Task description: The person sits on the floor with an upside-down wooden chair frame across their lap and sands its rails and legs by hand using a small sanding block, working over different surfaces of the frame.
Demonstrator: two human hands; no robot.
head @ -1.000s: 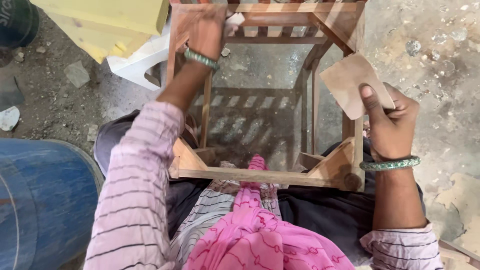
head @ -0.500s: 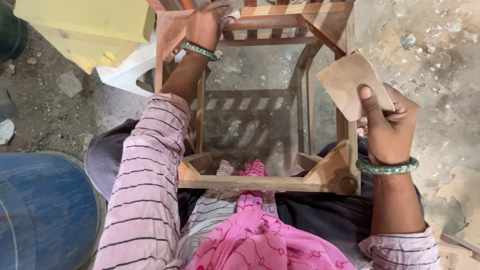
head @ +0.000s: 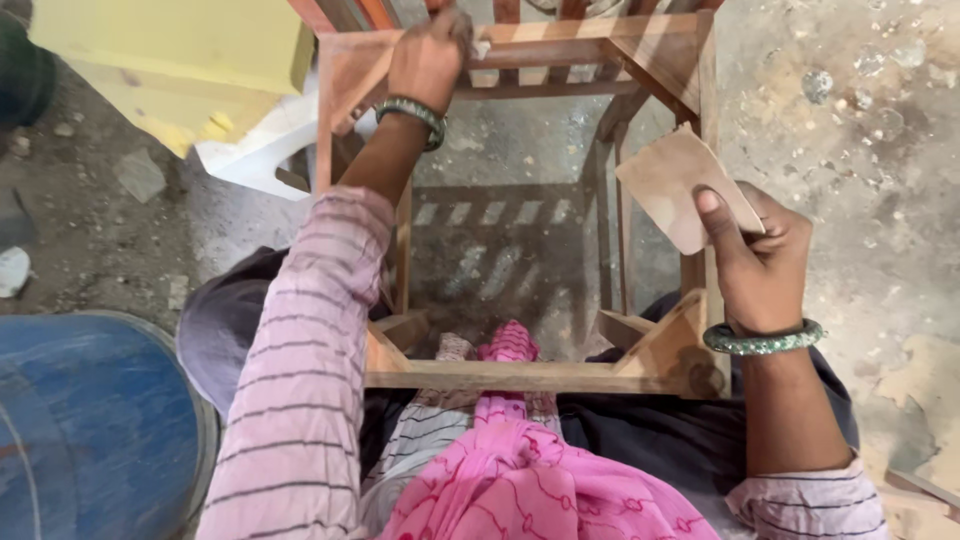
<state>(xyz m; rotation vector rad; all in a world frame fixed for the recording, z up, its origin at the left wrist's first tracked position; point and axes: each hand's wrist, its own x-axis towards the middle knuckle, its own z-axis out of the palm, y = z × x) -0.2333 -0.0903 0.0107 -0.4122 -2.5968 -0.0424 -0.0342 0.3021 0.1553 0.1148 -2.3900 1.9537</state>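
Left hand (head: 428,60) is closed over the far rail of the wooden frame (head: 530,375), steadying it against the lap. Right hand (head: 757,265) pinches a sandpaper sheet (head: 672,185) beside the right post, abrasive ready for contact.

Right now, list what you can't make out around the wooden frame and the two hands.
- Head view: the wooden frame runs off the top edge, so its far end is unseen.
- The left hand has its fingertips cut by that edge; the small white thing beside it is too small to identify.
- The right hand covers part of the sandpaper sheet.
- The blue drum is cut off at left.
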